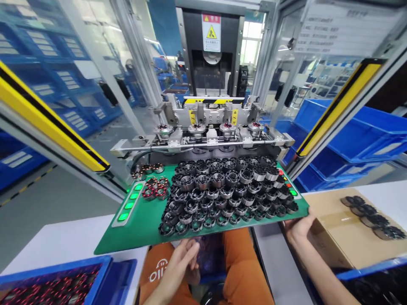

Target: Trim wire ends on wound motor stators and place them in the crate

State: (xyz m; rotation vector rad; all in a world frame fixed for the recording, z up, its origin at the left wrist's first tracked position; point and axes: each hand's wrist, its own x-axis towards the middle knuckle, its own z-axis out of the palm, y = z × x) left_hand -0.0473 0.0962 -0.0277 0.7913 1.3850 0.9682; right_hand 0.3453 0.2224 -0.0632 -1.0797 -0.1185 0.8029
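Below the front edge of the green work plate [143, 228], my left hand [187, 256] is closed, fingers curled; what it holds, if anything, is hidden. At the plate's right front corner, my right hand [299, 226] touches the edge, its fingers hidden beneath. Packed rows of black-and-grey stator cores [219, 192] cover the plate's middle and right. Several copper-wound stators [155, 188] with red on them sit at its left. Behind, the machine's metal fixtures [197, 131] hold several stators with some red showing.
Lit green buttons [129, 205] line the plate's left side. Yellow posts [340, 106] flank the machine. At lower left, a blue bin [106, 269] holds wound stators. On the right, more cores lie on a cardboard box [337, 226], with blue crates [352, 131] beyond.
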